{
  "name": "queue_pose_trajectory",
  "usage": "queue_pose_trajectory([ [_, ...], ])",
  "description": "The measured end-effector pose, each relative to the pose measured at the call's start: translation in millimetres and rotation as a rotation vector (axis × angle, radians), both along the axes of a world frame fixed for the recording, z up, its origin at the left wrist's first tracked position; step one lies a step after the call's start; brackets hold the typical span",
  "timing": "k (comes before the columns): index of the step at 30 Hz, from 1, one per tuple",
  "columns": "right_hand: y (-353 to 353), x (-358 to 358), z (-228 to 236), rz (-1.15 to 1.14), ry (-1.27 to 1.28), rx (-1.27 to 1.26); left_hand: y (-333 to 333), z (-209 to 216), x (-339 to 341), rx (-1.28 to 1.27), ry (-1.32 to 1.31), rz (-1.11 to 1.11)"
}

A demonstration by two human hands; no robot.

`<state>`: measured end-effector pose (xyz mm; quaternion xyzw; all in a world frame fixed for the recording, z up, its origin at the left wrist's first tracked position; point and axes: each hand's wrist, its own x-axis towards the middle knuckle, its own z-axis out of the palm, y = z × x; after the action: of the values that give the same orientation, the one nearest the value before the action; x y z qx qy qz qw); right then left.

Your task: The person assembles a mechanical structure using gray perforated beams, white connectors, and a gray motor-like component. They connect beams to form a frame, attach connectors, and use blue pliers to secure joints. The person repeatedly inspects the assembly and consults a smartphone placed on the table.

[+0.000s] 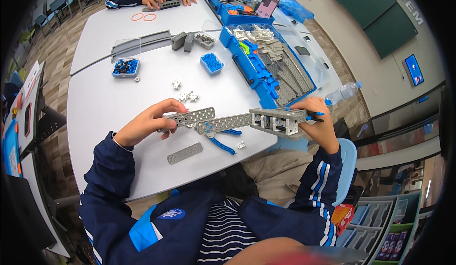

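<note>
My left hand (151, 122) pinches a grey perforated beam (195, 116) between thumb and fingers, over the table's near side. My right hand (317, 122) grips a built assembly (276, 121) of grey beams, white connectors and blue pins, past the table's right edge. A long grey beam (228, 122) runs left from that assembly to the beam in my left hand. I cannot tell whether the two beams are joined. Below them lies a blue-handled tool (222, 145), its head hidden. A flat grey perforated plate (185, 153) and a small white connector (241, 145) rest nearby.
White connectors (192, 95) lie beyond my left hand. Boxes of blue pins (126, 67) and small blue parts (212, 63) stand farther back. A blue parts case (259, 82) fills the right. Across the table, another person's hands (153, 0) hold a grey piece. A bottle (343, 92) is at right.
</note>
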<state>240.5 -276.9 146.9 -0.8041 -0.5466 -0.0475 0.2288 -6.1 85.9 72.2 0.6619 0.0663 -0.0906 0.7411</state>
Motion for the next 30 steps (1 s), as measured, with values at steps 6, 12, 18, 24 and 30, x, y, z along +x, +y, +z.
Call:
queue_pose_trajectory([
  [6, 3.6, -2.5, -3.3, 0.016, -0.014, 0.048, -2.3, -6.4, 1.3, -0.131, -0.005, 0.133],
  [12, 3.1, -5.6, -8.1, -0.012, -0.027, 0.120, -3.4, -7.0, 2.5, -0.194, -0.070, 0.242],
  [18, 2.1, -9.9, -27.2, -0.071, 0.207, 0.394, -16.6, 3.2, 11.0, -0.374, -0.312, 0.335],
  [24, -7.8, 1.0, -23.1, -0.114, 0.175, 0.333, -42.1, 23.8, 33.8, -0.204, -0.515, 0.402],
  [30, -27.0, -2.1, -15.5, -0.168, 0.179, 0.418, -63.7, 26.8, 102.8, -0.612, -0.642, 0.385],
])
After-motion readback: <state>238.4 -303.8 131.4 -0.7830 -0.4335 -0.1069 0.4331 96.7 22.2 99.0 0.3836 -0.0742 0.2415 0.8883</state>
